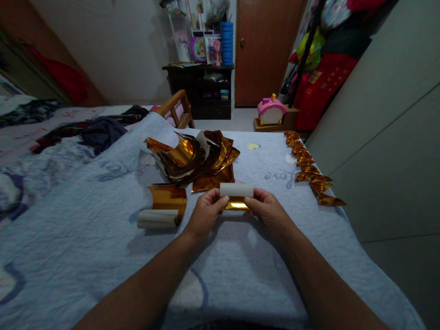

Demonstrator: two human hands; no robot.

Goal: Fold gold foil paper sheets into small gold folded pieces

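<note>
Between both hands is a sheet of gold foil paper (236, 190), curled so that its white back shows above and its gold face below. My left hand (205, 208) pinches its left end, thumb on the gold side. The right end is pinched by my right hand (266, 208) in the same way. Beyond the hands lies a fanned pile of gold foil sheets (185, 158). To the left of my left hand rest a curved gold sheet (168, 197) and a pale paper roll (158, 219).
Folded gold foil pieces (304, 158) run in a row along the right edge of the pale blue bedspread (113, 256). Dark clothes (103, 135) lie at the left. A wooden chair (178, 110), a dark cabinet (206, 91) and a pink toy (271, 111) stand beyond the bed.
</note>
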